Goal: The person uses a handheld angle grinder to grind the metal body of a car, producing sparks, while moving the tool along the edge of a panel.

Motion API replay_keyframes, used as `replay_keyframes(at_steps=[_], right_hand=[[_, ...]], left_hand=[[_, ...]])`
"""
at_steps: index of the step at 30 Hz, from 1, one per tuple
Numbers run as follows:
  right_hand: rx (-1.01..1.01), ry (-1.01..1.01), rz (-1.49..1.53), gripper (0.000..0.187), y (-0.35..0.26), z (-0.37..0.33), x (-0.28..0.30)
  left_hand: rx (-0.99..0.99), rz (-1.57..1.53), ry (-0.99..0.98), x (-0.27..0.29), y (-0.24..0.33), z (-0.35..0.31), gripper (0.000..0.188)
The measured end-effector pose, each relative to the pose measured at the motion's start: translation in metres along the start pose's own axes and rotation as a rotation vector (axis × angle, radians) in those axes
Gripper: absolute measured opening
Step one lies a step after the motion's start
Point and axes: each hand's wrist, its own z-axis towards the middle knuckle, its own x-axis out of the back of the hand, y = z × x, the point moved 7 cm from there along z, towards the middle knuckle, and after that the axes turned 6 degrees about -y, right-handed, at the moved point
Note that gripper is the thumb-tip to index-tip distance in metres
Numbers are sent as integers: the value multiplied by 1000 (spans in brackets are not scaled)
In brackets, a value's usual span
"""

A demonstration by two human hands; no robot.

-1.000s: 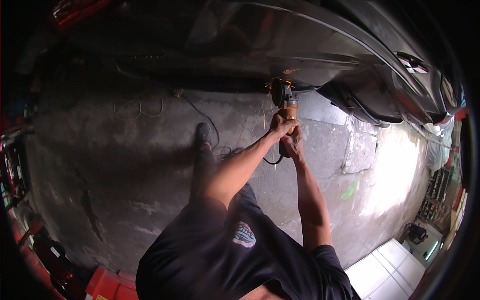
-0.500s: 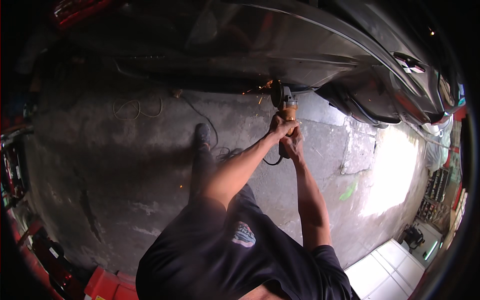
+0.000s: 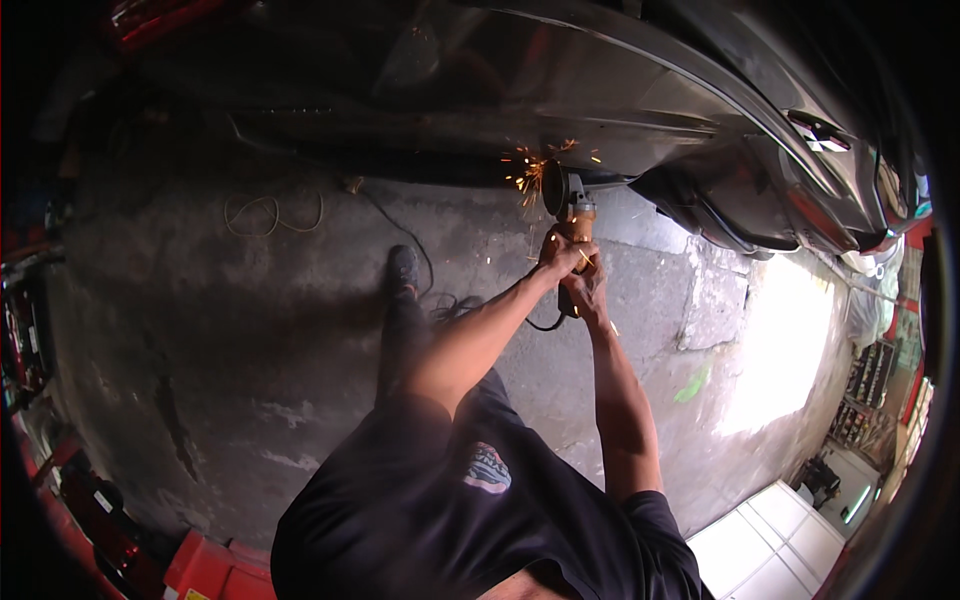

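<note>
Both hands grip an angle grinder [image 3: 577, 222] with an orange body and a guarded disc. My left hand [image 3: 560, 254] wraps the body close to the grinder's head. Lower down, my right hand [image 3: 588, 287] is closed round the rear handle, from which a black cord runs off. The disc end meets the lower edge of a dark car body [image 3: 600, 140]; the exact contact spot is hidden behind the guard. Orange sparks [image 3: 528, 172] spray out at that edge, mostly leftward, and a few bright specks show by my hands and right forearm.
A thin pale cord [image 3: 255, 215] lies looped on the concrete floor [image 3: 300, 340] at left. A dark cable [image 3: 405, 225] curves past my shoe [image 3: 403, 268]. Red equipment [image 3: 215, 570] stands at lower left. White panels [image 3: 770, 540] lie at lower right, near shelves [image 3: 868, 385] of small items.
The spark spray has grown larger and wider, with specks now near my hands. The grinder and both hands hold almost the same position.
</note>
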Motion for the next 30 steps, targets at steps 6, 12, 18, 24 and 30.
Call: replay_keyframes(at_steps=[6,12,18,24,30], right_hand=[[53,4,12,52,-9,-1,-1],[65,13,-16,54,-5,1,1],[132,-20,-2,52,-8,2,0],[62,-4,29,51,-17,-3,-2],[112,-7,-14,51,-12,2,1]], left_hand=[[-29,18,-44,-1,8,-2,70],[-1,38,29,-1,18,-10,69],[1,-9,-35,-2,16,-7,70],[-30,-38,-19,-4,20,-9,61],[-26,27,18,-4,7,0,62]])
